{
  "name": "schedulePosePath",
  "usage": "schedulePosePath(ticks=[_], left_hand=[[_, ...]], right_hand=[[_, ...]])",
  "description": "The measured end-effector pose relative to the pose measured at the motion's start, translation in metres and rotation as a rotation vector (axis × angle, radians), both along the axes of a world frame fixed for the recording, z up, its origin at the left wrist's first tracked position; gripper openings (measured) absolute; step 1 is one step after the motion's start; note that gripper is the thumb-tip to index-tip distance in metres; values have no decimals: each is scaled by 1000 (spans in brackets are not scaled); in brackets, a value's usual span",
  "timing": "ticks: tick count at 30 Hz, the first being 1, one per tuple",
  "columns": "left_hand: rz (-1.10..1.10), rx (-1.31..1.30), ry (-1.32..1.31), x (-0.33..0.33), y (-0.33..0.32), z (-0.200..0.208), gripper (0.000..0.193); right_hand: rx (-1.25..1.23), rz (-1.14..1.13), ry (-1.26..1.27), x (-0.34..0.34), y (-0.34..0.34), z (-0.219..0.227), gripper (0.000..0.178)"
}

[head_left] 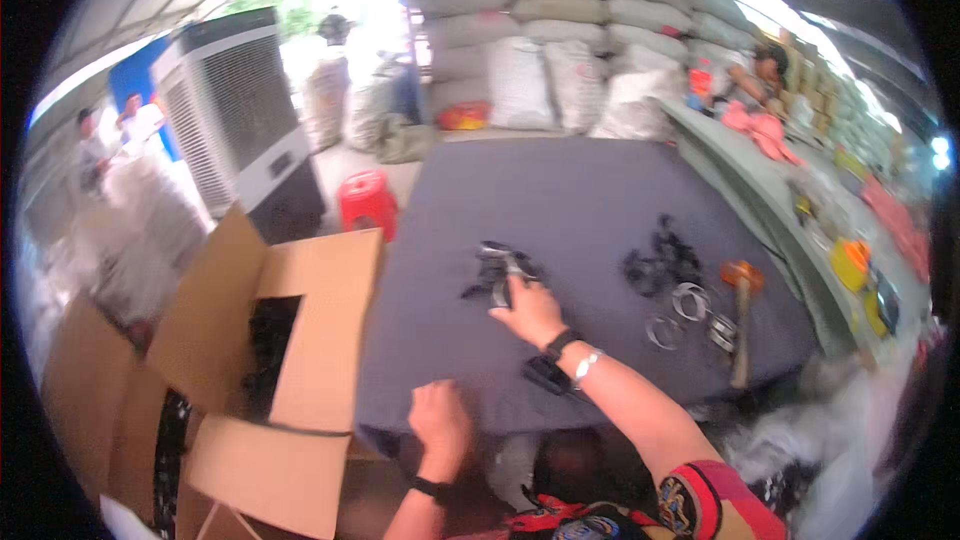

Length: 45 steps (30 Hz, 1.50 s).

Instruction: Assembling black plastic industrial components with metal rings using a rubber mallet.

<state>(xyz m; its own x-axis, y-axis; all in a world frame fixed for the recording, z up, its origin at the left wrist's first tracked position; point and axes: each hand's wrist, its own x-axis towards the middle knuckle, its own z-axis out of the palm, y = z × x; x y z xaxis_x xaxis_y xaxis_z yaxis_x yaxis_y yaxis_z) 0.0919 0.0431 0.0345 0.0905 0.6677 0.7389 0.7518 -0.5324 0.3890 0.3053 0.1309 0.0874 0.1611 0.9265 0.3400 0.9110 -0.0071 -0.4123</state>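
My right hand (532,314) reaches over the grey-covered table (490,180) with its fingers closed on a black-and-silver part (505,268); its exact kind is blurred. Beneath my right wrist lies a small black piece (548,375). My left hand (440,416) is curled into a fist at the table's front left edge, and its palm side is hidden. Right of my right hand are a heap of black parts (662,262), silver metal rings (690,302) and a mallet (741,325) with an orange head and wooden handle.
An open cardboard box (325,335) with dark contents stands left of the table. Behind it are a red stool (368,202) and a tall air cooler (245,105). A grey-green bench (745,165) runs along the right. Stacked sacks (560,10) line the back; other people are farther off.
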Motion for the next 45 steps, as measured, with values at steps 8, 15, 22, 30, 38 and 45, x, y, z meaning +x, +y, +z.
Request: schedulePosePath(ticks=[8,15,22,30,38,45], left_hand=[[-16,8,-23,-8,2,0,14],[-22,-21,13,6,2,0,13],[114,-91,174,-24,6,5,4],[-60,-14,15,3,-3,-1,16],[-28,-3,-11,-9,-10,-2,13],[-212,-240,-176,9,-22,24,31]], right_hand=[[9,-36,-188,59,-100,23,37],[31,-328,-431,151,-154,22,26],[239,-237,-446,134,-89,19,27],[22,-437,-268,230,-71,-11,31],[395,-201,-68,244,-51,-29,30],[-362,156,816,99,-142,71,29]])
